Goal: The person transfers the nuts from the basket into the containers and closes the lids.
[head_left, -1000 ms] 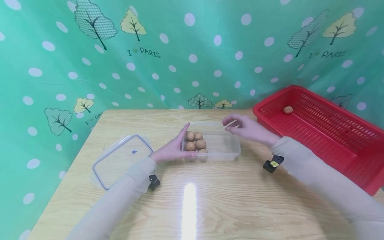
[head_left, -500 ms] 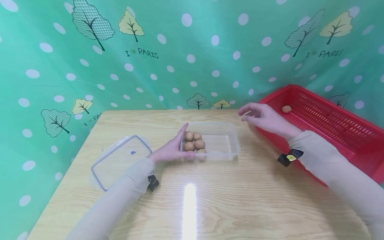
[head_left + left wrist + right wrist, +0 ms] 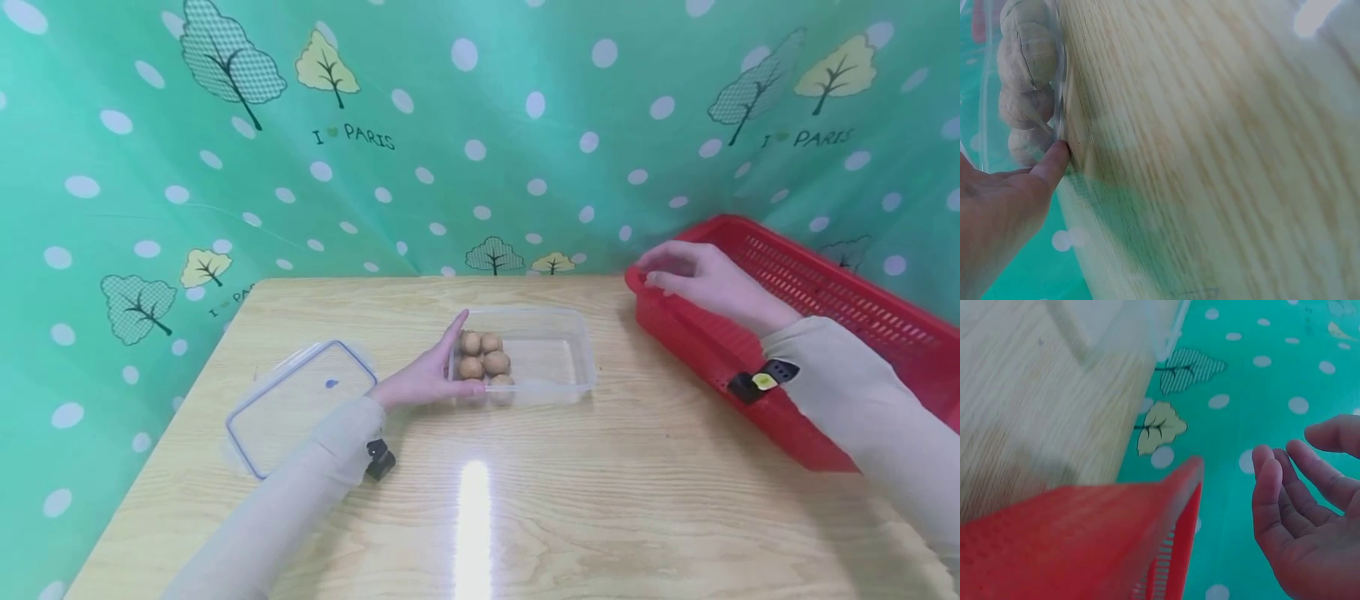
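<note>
My left hand point(image 3: 422, 377) holds the left end of a clear plastic food container point(image 3: 551, 393), thumb at the near rim and fingers at the far side. Several walnuts point(image 3: 496, 363) sit in the container's left part. In the left wrist view, the thumb point(image 3: 1052, 164) presses the container's rim beside the walnuts point(image 3: 1027, 56). My right hand point(image 3: 708, 279) hovers over the far left corner of a red plastic basket point(image 3: 678, 337), fingers loosely bent. Nothing is between those fingers point(image 3: 1266, 487) in the right wrist view. The basket's inside is partly hidden by the hand.
A clear lid point(image 3: 300, 408) with a blue seal lies left of the container on the wooden table point(image 3: 585, 500). A green patterned cloth point(image 3: 420, 108) hangs behind the table. The basket's raised wall point(image 3: 795, 258) stands at the right.
My right hand has moved right, from above the container's right end to above the basket, hiding the walnut seen inside it before. The left hand stays at the container.
</note>
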`<control>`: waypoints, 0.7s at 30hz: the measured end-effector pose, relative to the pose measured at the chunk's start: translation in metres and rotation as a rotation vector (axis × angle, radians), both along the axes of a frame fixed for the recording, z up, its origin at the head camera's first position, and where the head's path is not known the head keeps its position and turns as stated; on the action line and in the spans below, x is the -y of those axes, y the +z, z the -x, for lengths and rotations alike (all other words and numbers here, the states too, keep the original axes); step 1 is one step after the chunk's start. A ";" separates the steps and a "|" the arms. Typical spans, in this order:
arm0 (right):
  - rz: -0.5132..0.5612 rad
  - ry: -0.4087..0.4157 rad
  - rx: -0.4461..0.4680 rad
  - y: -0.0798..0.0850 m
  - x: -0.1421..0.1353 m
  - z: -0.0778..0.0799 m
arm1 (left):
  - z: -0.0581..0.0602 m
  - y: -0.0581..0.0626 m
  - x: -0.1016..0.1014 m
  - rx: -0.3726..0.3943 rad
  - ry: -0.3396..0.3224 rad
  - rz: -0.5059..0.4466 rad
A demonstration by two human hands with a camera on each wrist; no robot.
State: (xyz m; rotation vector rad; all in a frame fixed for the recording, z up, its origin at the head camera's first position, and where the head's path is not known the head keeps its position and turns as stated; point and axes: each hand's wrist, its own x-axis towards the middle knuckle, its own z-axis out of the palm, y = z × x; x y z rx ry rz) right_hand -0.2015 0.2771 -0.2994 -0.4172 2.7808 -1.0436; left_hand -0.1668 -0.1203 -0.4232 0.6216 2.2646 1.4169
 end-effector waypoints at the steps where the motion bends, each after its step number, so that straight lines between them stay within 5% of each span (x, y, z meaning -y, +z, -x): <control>1: 0.001 -0.009 0.008 0.000 -0.003 0.000 | 0.000 -0.001 0.000 -0.002 0.000 -0.001; 21: -0.020 -0.014 0.056 -0.004 -0.064 0.027 | -0.001 0.000 0.002 -0.010 -0.004 -0.007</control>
